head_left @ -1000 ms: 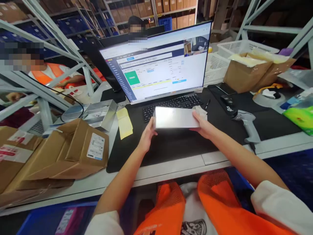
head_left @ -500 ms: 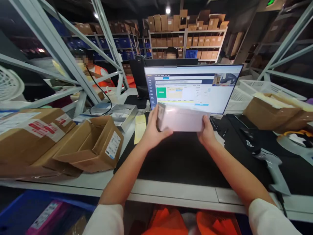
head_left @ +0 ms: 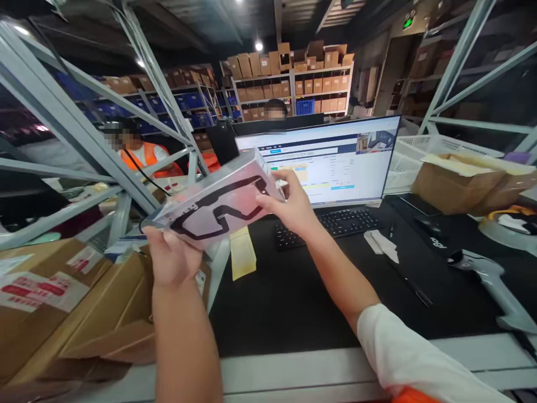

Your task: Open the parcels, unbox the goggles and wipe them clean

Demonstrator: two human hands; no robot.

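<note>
A pale pinkish product box [head_left: 213,202] with a black angular shape pictured on its face is held up in the air, tilted so its right end is higher. My left hand [head_left: 174,254] grips its lower left end from below. Around the right end, my right hand [head_left: 291,202] is closed with the thumb on the printed face. Behind the box stands the computer monitor [head_left: 373,168], partly covered by it. Below the left end is an opened cardboard box [head_left: 121,308]. A yellow paper slip [head_left: 242,257] lies on the black desk mat [head_left: 302,296].
A keyboard [head_left: 348,222], crumpled white paper [head_left: 381,245], a black pen [head_left: 415,291] and a grey barcode scanner [head_left: 482,274] are on the mat. Cardboard boxes [head_left: 457,182] and a white basket [head_left: 413,145] stand at right. A person in an orange vest [head_left: 145,157] sits beyond the metal frame.
The product box has moved left and turned, now tilted with its printed face showing. My right hand has shifted left with it, uncovering the keyboard. The view has swung too.
</note>
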